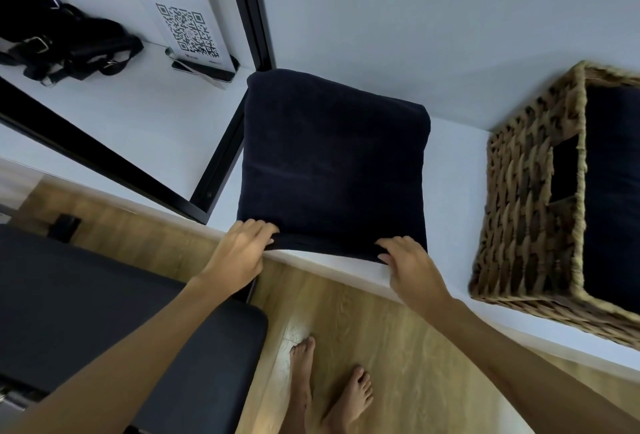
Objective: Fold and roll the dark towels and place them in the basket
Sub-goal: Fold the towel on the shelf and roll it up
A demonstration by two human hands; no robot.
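My left hand [239, 253] and right hand [408, 262] both pinched the near edge of the folded dark towel [334, 163] on the bench [453, 191]; I judged rolling evenly, tightly away best, basket [519, 198] right of my right hand.

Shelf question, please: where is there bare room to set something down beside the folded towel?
Bare white shelf lies between the dark towel and the wicker basket. Left of the towel it is crowded: the black frame, then the QR sign and black bag.
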